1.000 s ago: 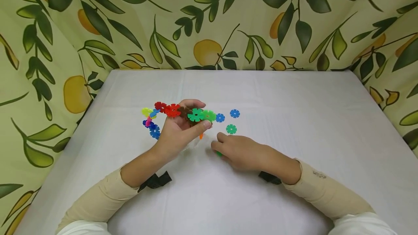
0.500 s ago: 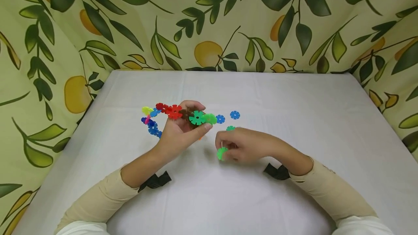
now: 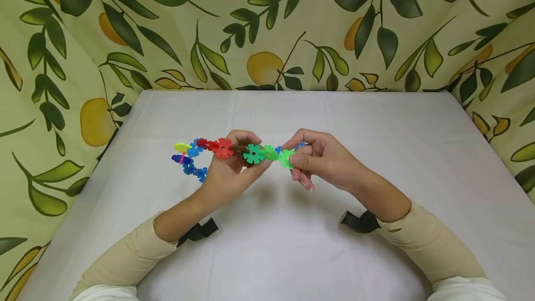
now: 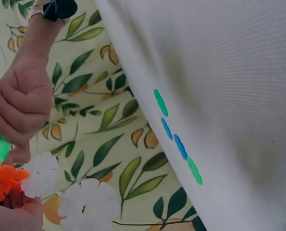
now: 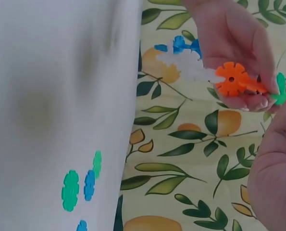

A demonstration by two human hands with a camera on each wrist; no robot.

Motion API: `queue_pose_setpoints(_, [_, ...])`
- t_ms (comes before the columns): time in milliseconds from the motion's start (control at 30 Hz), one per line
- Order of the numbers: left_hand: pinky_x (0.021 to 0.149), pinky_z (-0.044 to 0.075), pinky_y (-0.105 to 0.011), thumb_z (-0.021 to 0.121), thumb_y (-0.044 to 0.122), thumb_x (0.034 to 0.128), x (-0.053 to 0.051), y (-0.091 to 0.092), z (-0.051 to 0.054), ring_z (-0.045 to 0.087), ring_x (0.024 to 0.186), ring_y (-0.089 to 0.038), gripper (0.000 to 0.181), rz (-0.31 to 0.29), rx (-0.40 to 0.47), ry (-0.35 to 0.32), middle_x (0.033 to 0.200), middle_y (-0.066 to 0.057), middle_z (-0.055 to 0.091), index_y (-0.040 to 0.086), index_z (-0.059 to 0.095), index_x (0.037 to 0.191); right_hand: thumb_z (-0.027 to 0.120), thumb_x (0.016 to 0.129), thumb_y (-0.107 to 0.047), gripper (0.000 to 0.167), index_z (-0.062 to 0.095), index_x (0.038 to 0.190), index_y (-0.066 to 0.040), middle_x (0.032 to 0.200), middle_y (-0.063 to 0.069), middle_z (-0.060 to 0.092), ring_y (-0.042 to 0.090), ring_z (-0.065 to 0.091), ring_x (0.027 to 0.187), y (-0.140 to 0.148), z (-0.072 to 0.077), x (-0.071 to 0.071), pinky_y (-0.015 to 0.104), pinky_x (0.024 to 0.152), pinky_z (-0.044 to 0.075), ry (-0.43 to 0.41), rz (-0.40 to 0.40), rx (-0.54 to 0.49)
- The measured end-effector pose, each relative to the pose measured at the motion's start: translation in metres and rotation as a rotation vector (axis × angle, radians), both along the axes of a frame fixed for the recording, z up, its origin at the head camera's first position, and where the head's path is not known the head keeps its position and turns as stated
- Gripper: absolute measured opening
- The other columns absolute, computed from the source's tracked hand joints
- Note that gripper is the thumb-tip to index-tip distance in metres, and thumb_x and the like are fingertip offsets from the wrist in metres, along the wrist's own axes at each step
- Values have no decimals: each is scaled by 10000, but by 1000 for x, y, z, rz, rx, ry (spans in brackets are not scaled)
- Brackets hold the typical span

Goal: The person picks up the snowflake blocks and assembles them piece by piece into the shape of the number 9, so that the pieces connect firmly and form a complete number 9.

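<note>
My left hand (image 3: 223, 175) grips a chain of interlocked plastic snowflake discs (image 3: 224, 148) above the table. Yellow, blue, pink, red, brown and green discs show in the head view. White discs (image 4: 87, 204) and an orange disc (image 5: 230, 78) belong to its other stretch, seen from the wrists. Between thumb and fingers, my right hand (image 3: 334, 159) pinches a light green snowflake disc (image 3: 286, 158). It is right beside the chain's green end disc (image 3: 270, 153); whether they touch I cannot tell.
Loose discs lie on the white-covered table (image 3: 292, 254), among them a green disc (image 5: 70, 190) and a blue disc (image 5: 89, 185). In the head view my right hand mostly hides them. A leaf-patterned cloth (image 3: 267, 27) hangs behind and at the sides.
My right hand has picked the light green disc off the table, then raised it up to the chain's right end. The left hand keeps its grip, nearly still; the chain's left loop has shifted slightly.
</note>
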State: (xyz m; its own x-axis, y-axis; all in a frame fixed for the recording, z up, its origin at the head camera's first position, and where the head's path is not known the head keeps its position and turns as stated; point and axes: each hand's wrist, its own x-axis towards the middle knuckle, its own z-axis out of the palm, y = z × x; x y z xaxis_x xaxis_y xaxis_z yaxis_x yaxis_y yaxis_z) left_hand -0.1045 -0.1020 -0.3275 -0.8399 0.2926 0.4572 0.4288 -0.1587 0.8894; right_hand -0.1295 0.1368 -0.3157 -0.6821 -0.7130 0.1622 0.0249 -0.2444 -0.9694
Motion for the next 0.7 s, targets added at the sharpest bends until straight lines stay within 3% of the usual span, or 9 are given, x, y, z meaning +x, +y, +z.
queue_pose_setpoints(233, [758,554,-271,701,-175,815,2,0,0,612,919,-257,437,-16,-68,6,1079,-196,554,-67,495,1185,585,991,-6,134,589,1115,-57,731,65,675,204,533,501,-5,-3,6,254,499,493,-11,17,-32])
queue_pose_setpoints(467, [724,550,-263,715,-168,805,7,0,1,611,880,-258,444,-14,-90,3,1046,-141,583,-70,505,1184,602,994,-34,113,601,1106,-52,729,52,678,196,527,489,-8,-8,9,254,482,491,-24,27,-83])
queue_pose_setpoints(700, [715,550,-265,714,-171,806,6,1,-1,603,857,-249,443,-6,-85,44,1017,-130,592,-63,510,1185,547,986,25,130,582,1083,-55,722,61,669,160,553,529,-12,-7,12,233,492,489,-107,5,-71])
